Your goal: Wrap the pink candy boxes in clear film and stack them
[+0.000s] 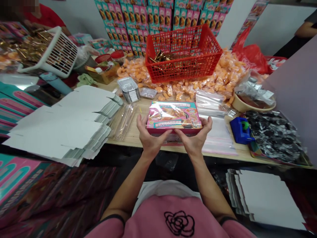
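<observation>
Hands holding a pink box (glossy on top), red basket behind, blue tape dispenser at right.

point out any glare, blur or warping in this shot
head view: bright reflections streak the film on the wrapped box between the hands, and the clear sleeves shine too; head view: the printed boxes at lower left look dim, smeared and stretched toward the edge; head view: the top left corner is blocky, with detail there unreadable
</observation>
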Tool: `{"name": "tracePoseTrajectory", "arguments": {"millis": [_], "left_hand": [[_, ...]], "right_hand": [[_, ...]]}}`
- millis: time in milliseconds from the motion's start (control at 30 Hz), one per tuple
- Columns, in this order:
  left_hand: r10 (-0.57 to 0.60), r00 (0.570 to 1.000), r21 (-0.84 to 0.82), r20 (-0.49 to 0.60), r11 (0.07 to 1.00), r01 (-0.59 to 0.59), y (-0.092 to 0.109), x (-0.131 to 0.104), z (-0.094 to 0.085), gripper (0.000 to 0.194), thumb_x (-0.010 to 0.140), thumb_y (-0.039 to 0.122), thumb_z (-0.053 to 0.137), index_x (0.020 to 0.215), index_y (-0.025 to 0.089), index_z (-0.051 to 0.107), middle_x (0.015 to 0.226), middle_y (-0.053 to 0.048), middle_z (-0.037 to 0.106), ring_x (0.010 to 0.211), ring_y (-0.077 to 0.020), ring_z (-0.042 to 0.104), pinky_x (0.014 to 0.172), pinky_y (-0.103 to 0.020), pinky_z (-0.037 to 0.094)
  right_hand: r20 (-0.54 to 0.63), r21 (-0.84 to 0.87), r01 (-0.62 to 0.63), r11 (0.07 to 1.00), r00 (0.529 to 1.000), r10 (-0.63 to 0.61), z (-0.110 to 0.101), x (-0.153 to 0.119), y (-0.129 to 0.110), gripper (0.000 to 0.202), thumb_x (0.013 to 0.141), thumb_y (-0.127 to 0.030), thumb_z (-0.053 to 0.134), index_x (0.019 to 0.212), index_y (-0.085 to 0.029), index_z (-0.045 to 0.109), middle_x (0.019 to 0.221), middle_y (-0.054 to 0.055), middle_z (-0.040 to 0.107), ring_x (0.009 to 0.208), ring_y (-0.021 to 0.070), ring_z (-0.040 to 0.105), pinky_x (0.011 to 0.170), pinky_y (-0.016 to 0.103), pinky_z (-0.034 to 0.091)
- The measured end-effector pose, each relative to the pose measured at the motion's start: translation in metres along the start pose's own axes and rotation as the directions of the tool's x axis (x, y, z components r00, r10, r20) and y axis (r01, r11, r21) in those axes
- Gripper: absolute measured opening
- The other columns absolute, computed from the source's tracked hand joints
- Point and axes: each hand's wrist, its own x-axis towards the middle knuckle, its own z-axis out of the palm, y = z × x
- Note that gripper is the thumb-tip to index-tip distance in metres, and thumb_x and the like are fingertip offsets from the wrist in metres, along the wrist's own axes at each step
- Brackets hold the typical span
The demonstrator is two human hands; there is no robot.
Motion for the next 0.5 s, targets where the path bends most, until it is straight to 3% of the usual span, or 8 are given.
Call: {"name": "tracePoseTrajectory", "arguments": {"millis": [167,333,500], "left_hand": [[-0.013,0.999,-0.01,0.036,1.0,0.013,-0.008,0.008,-0.012,0.116,0.057,0.051,0.094,0.151,0.019,0.033,0.133,-0.018,0.065,0.121,-0.0327,0.066,0.106,-0.047,0.053],[0.002,0.979,-0.115,0.204,0.993,0.022,-0.036,0.025,-0.034,0.096,0.064,0.051,0.09,0.144,0.018,0.047,0.128,-0.015,0.069,0.119,-0.032,0.069,0.106,-0.045,0.055],[0.04,0.928,-0.159,0.369,0.987,0.021,-0.057,0.042,-0.051,0.081,0.072,0.046,0.086,0.14,0.016,0.053,0.127,-0.016,0.071,0.121,-0.0308,0.068,0.111,-0.042,0.052]], "right_hand": [[-0.006,0.132,-0.025,0.991,1.0,0.026,-0.01,0.004,0.007,0.104,0.069,-0.049,0.086,0.15,-0.026,0.025,0.132,0.015,0.053,0.126,0.0323,0.056,0.112,0.055,0.044],[0.079,0.31,-0.081,0.947,0.995,0.059,-0.029,0.016,0.029,0.079,0.072,-0.038,0.085,0.138,-0.027,0.043,0.123,0.012,0.068,0.116,0.0279,0.067,0.106,0.049,0.051],[0.186,0.407,-0.171,0.897,0.977,0.101,-0.042,0.025,0.042,0.059,0.076,-0.036,0.084,0.126,-0.026,0.055,0.121,0.011,0.074,0.114,0.0271,0.071,0.107,0.048,0.051]]}}
